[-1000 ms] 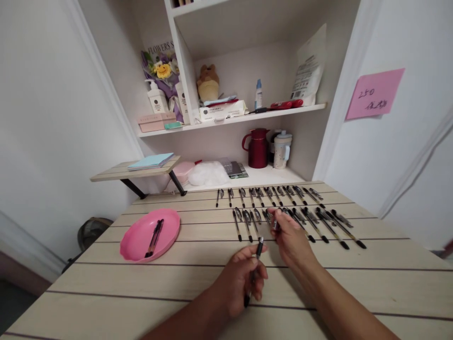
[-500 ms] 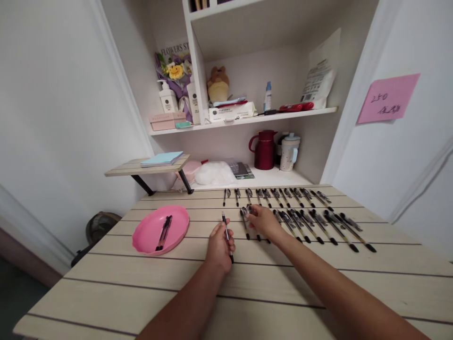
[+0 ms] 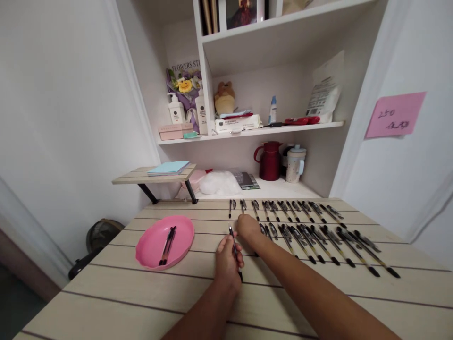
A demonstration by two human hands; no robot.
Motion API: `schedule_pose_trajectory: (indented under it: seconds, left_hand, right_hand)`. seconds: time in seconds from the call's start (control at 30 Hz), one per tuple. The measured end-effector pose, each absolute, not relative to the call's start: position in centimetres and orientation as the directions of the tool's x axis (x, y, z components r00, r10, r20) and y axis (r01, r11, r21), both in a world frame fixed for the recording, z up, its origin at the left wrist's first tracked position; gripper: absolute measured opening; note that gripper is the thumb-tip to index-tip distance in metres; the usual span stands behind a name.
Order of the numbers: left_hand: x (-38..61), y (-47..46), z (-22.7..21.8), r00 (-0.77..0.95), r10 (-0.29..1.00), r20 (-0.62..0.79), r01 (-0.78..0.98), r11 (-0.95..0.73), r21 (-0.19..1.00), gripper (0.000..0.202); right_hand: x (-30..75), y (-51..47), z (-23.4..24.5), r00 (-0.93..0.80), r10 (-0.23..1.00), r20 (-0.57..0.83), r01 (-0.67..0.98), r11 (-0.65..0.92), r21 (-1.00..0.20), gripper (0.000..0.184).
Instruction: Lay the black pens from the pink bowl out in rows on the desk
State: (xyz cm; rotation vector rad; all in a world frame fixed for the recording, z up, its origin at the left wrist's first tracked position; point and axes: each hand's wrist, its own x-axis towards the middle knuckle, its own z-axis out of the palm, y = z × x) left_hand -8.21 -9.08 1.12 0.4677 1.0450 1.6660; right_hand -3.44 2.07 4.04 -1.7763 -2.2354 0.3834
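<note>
My left hand [image 3: 228,262] is closed around a slim black pen [image 3: 234,249], held tilted with its pale pointed tip upward. Just right of that tip is my right hand [image 3: 248,229], back toward me, its fingers curled down out of sight; whether they hold anything is hidden. Close to it on the right, a front row of black pens [image 3: 311,243] with loose caps beside them stretches across the table, partly covered by my hand and forearm. Behind lies a second row of pens and caps [image 3: 283,211]. A pink dish [image 3: 146,245] on the left holds a few pens [image 3: 167,245].
The slatted wooden table [image 3: 141,302] carries a small raised stand [image 3: 123,178] with blue paper [image 3: 169,167] at the back left. Behind it are white shelves [image 3: 297,191] with a red jug [image 3: 269,161], a lidded cup [image 3: 295,164] and a plastic bag [image 3: 219,183].
My right hand has moved left from the front row's caps to beside the tip of the held pen. My left hand keeps its grip. The view has tilted up a little.
</note>
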Motion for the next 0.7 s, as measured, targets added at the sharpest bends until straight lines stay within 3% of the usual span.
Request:
schedule_pose_trajectory:
  seconds: [0.17,0.33,0.5,0.7]
  left_hand:
    - [-8.1,-9.1,1.3,-0.362,0.911,-0.196,-0.57,-0.05,0.82,0.041]
    - [-8.2,-9.0,1.2,-0.358,0.909,-0.215,-0.579,-0.035,0.814,0.041]
    - [-8.4,-9.0,1.1,-0.332,0.92,-0.209,-0.579,-0.024,0.815,0.037]
    - [-7.6,-9.6,1.4,-0.225,0.959,-0.172,-0.586,0.008,0.81,0.029]
  right_hand:
    - [-3.2,2.6,3.8,-0.225,0.973,0.052,0.904,0.228,-0.36,0.024]
    - [-2.6,3.1,3.3,-0.213,0.973,0.089,0.869,0.23,-0.437,0.023]
    - [-0.9,4.1,4.4,-0.186,0.971,0.15,0.774,0.239,-0.586,0.017]
    - [1.4,0.7,4.0,-0.213,0.971,0.113,0.521,0.21,-0.828,0.044]
